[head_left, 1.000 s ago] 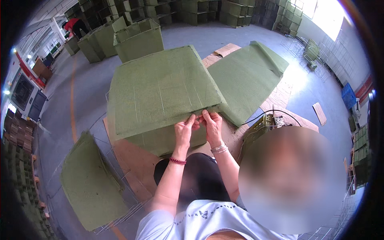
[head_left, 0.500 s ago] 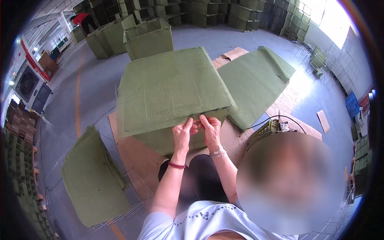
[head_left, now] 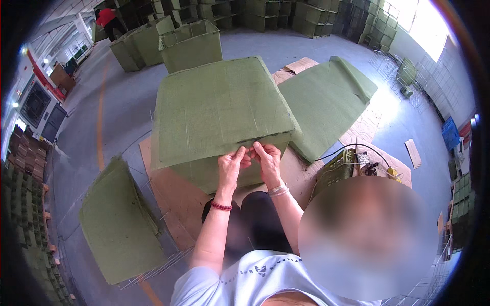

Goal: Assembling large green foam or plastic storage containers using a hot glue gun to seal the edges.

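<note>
Left hand (head_left: 231, 165) and right hand (head_left: 268, 162): fingers closed in a pinch on the near edge of the green box (head_left: 219, 107), which stands at 11 o'clock from them; green sheet (head_left: 326, 104) at 2 o'clock, on cardboard (head_left: 360, 131).

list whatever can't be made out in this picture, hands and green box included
All in the head view:
1. Whether the left hand and right hand pinch anything at the near edge of the green box: hidden by the hands themselves.
2. The box's inside: hidden by its own covering.
3. The near end of the green basket: covered by the blurred patch.
4. Hands of the far person in red: too small.
</note>
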Available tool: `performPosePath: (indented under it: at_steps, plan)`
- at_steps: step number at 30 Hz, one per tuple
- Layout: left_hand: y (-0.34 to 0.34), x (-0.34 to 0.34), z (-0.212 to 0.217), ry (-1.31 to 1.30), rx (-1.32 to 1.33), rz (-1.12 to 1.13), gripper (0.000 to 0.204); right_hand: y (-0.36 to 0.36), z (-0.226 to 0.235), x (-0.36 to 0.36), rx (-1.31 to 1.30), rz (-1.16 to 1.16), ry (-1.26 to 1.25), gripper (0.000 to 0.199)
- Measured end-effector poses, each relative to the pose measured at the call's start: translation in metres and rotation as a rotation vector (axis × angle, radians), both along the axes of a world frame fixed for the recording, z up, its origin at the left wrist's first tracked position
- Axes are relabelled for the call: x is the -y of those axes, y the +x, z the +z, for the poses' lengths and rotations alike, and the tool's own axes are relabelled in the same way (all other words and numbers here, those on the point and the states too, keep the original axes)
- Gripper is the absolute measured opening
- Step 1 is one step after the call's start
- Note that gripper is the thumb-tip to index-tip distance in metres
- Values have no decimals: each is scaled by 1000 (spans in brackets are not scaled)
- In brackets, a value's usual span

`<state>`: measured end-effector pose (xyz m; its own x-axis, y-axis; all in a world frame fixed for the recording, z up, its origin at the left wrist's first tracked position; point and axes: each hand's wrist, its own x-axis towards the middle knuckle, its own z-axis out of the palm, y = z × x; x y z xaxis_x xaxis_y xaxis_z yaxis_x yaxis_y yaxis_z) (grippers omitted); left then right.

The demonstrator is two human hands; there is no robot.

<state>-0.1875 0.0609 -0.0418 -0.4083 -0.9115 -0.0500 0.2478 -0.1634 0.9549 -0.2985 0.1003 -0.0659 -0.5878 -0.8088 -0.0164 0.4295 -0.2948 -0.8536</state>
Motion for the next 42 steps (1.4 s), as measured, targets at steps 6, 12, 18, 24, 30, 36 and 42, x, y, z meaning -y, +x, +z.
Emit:
performPosePath:
  at_steps: [6, 12, 18, 24, 30, 36, 42]
  plan:
    - [20, 9, 0, -21, 1, 48, 31, 26, 3, 11, 0, 16, 38, 19]
    - [19, 12, -11, -36, 14, 93, 27, 31, 1, 14, -77, -33, 8, 14]
    - [15, 15, -15, -71, 16, 85, 27, 32, 1, 17, -97, -89, -43, 13]
    - [34, 11, -5, -54, 53, 50, 29, 28, 3, 12, -66, -6, 24, 17]
    - [44, 16, -6, -29, -2, 153, 26, 49, 14, 14, -54, 41, 66, 24]
    - [43, 22, -15, -26, 0, 194, 25, 64, 4, 28, -15, -12, 61, 20]
    - [39, 24, -18, -144, 41, 195, 24, 63, 3, 32, -92, -80, -24, 18]
